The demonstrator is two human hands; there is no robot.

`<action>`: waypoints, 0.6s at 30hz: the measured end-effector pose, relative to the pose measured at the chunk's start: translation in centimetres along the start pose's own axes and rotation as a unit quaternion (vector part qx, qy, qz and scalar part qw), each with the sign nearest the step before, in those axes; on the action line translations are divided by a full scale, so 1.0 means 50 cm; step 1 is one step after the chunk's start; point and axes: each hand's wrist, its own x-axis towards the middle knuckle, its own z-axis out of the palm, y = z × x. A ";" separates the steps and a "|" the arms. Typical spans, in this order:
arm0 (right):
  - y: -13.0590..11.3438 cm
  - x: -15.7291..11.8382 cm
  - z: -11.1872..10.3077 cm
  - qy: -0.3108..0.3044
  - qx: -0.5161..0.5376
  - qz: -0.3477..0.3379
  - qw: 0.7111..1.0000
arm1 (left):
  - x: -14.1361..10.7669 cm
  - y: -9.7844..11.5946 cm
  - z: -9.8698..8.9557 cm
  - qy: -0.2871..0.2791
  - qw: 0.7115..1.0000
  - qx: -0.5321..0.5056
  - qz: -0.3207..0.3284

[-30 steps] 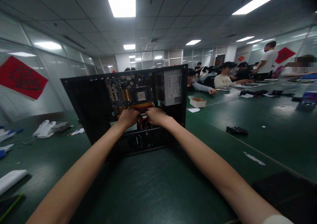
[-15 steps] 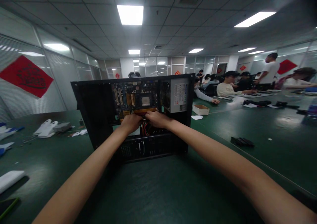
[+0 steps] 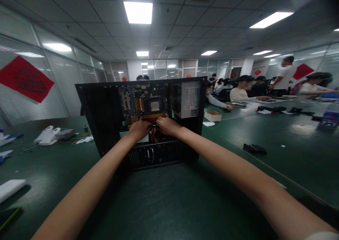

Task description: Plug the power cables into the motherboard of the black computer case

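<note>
Glass partitions line the left of the room under a tiled ceiling with bright light panels; a red diamond-shaped poster hangs on the glass. A large green table fills the foreground. On it, straight ahead of the person, stands an open black computer case, its exposed interior facing the person.

Inside the case, the motherboard occupies the upper middle, with the power supply at upper right. Both hands are inside the opening, side by side at the motherboard's lower edge. The left hand is partly closed, fingers curled inward, beside a red and orange slot strip. The right hand is likewise curled, its fingertips at the same strip, near the left hand. Whether either hand grips a part cannot be determined; the fingers hide the contact. Red and dark cables lie just below, between the hands.

Right of the case sit a small pale box, a piece of white paper and a black bundle. White objects and a grey block lie to the left. Several people are seated farther back at right; one person stands.
</note>
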 end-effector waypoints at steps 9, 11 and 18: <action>0.002 0.002 0.000 0.000 0.011 0.004 1.000 | 0.004 0.006 -0.004 -0.006 1.000 -0.011 -0.025; 0.002 0.003 0.001 0.000 0.012 0.010 1.000 | 0.005 0.010 -0.006 -0.008 1.000 -0.007 -0.028; 0.011 0.009 0.005 -0.002 0.011 -0.001 1.000 | 0.011 0.023 -0.015 -0.020 0.999 0.022 -0.033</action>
